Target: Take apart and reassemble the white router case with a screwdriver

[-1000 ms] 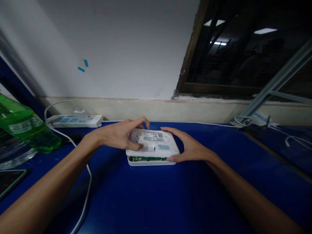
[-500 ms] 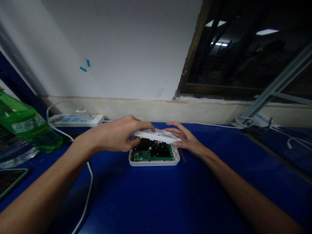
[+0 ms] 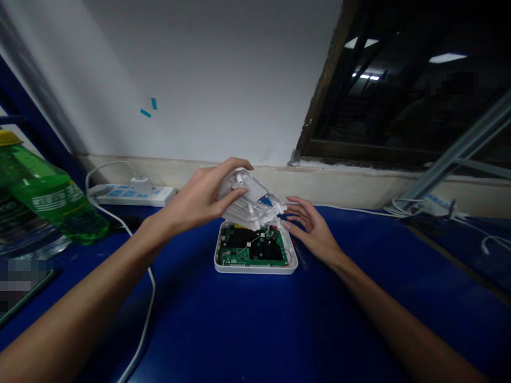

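My left hand [image 3: 203, 194] grips a white plastic cover [image 3: 255, 199] between thumb and fingers. The cover is raised and tilted, its ribbed inner side showing, with a small blue patch near its right part. Below it on the blue table lies a white housing [image 3: 255, 269], open at the top. Inside sits a green circuit board [image 3: 239, 259] with black areas and thin wires. Beside the right ends of cover and housing is my right hand [image 3: 313, 229], fingers apart and thumb at the edge; whether it bears on either part is hard to tell.
A green bottle [image 3: 51, 197] with a yellow cap stands at left, above a dark flat device [image 3: 24, 287]. A power strip [image 3: 136, 195] with a plugged-in charger [image 3: 141, 184] lies along the wall; its white cable [image 3: 149, 308] runs forward. More cables [image 3: 403, 207] lie at back right by a metal frame.
My left hand has lifted and tipped the cover, so its inner side now shows and more of the circuit board is uncovered. My right hand stays near the right end, its thumb slightly shifted.
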`<act>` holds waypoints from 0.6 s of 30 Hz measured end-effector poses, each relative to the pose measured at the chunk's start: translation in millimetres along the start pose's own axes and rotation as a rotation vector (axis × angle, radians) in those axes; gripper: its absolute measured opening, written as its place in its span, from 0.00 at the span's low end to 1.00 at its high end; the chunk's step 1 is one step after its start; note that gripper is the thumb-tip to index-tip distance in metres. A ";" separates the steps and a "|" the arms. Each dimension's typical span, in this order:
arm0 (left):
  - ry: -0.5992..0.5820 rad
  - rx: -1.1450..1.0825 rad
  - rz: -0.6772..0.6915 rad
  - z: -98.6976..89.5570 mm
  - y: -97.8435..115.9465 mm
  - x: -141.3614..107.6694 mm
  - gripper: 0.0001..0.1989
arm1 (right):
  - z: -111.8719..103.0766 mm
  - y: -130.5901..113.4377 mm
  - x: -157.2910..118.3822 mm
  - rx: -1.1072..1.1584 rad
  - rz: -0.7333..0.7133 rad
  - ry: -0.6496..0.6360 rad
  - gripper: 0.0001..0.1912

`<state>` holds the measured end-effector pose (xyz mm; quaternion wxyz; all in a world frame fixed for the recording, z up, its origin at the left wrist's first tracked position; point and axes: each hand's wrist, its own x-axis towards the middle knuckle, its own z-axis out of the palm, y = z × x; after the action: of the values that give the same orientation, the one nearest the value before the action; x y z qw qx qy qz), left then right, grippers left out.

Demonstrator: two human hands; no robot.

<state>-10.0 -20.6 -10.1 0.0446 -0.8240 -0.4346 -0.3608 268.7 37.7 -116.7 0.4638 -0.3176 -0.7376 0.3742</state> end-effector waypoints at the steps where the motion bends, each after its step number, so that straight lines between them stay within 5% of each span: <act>1: 0.013 -0.011 -0.055 0.1 -3.4 0.4 0.20 | 2.2 -1.4 -0.4 -0.076 -0.060 0.068 0.30; 5: 0.025 -0.086 -0.324 4.2 -27.5 -0.1 0.19 | 11.9 -13.5 1.2 -0.338 -0.253 0.185 0.23; 10: -0.053 -0.346 -0.600 10.7 -56.1 -4.8 0.20 | 30.1 -25.3 13.8 -0.462 -0.376 0.068 0.19; 18: -0.126 -0.637 -0.839 26.1 -62.3 -14.3 0.23 | 70.3 -10.6 42.6 -0.229 -0.249 0.099 0.20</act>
<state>-47.3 18.3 -53.3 -0.3822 -0.5723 -0.5975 -0.4117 187.0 48.9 -109.0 0.5032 -0.2926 -0.7853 0.2109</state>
